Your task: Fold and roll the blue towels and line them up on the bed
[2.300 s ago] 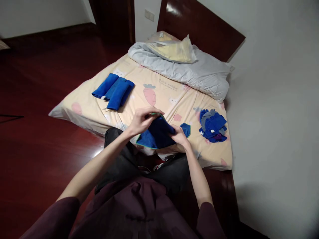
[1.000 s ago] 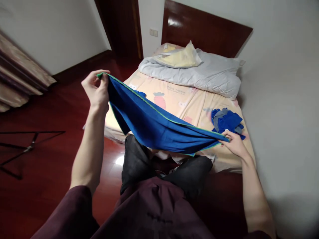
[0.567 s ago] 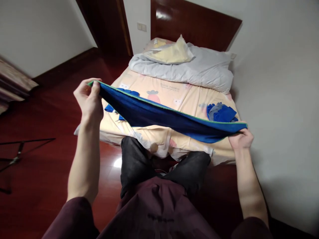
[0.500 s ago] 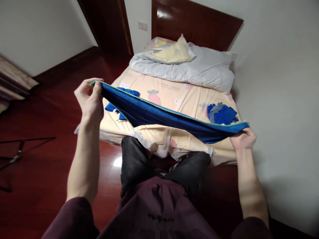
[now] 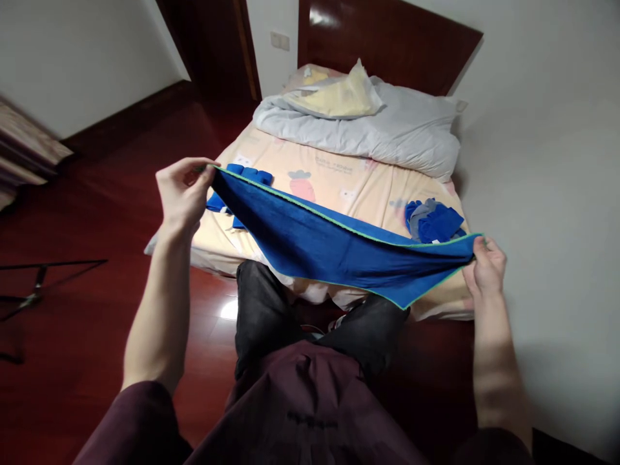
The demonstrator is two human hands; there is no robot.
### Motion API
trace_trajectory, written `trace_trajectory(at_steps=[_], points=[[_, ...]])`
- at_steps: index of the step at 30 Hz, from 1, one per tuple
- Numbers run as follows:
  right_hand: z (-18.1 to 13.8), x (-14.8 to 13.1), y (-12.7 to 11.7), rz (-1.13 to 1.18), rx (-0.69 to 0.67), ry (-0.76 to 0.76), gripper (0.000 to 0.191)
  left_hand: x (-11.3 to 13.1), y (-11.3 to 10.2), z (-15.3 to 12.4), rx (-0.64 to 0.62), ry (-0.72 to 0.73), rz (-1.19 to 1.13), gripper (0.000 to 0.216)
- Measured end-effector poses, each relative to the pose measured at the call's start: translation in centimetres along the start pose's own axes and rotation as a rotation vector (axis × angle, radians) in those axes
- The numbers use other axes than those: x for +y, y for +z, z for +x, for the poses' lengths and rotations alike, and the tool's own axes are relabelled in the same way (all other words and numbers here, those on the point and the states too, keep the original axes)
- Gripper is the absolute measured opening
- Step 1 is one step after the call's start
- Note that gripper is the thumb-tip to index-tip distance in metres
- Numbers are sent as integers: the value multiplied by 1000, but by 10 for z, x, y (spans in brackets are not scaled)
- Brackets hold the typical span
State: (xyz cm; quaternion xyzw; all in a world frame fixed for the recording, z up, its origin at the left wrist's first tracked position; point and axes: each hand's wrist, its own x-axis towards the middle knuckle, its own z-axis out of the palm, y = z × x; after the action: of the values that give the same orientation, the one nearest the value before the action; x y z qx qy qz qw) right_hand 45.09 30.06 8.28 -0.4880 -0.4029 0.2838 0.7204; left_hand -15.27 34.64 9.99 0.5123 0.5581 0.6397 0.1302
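A blue towel (image 5: 320, 239) with a green stitched edge is stretched between my two hands, above the front of the bed. My left hand (image 5: 186, 194) pinches its upper left corner between thumb and fingers. At the other end, my right hand (image 5: 485, 266) is closed on the upper right corner. The cloth sags in the middle, and one lower corner hangs near my right knee. Behind its left end lie folded blue cloths (image 5: 249, 174), partly covered by it. A crumpled pile of blue and grey cloths (image 5: 433, 221) rests on the bed behind its right end.
The bed (image 5: 271, 145) has a peach sheet with carrot prints. A grey quilt (image 5: 411, 129) and a pale yellow pillow (image 5: 339, 97) lie by the dark headboard (image 5: 387, 42). A thin black metal stand (image 5: 39, 284) is on the floor at left; a white wall (image 5: 547, 194) borders the right.
The towel has swung open, so more of its blue face shows and its lower edge hangs further down. Both hands have shifted slightly right, still gripping the corners.
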Motion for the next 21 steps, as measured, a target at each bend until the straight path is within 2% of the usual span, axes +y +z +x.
trace_trajectory(at_steps=[4,6,11,15,18,21], points=[[2,-8,-4,-46,120,-114,16,7,-8,-2,-19,13,62,11],[-1,-12,-9,-93,133,-136,14,14,-16,-4,-47,-9,76,12],[-16,-21,-27,-202,94,-173,42,43,-43,-14,-209,-55,109,41],[-22,-30,-46,-363,73,-72,57,65,-65,-18,-375,-134,173,53],[-18,-36,-60,-493,68,-50,61,69,-75,-14,-462,-224,185,51],[-10,-41,-65,-538,52,-78,60,62,-75,-5,-503,-278,175,51]])
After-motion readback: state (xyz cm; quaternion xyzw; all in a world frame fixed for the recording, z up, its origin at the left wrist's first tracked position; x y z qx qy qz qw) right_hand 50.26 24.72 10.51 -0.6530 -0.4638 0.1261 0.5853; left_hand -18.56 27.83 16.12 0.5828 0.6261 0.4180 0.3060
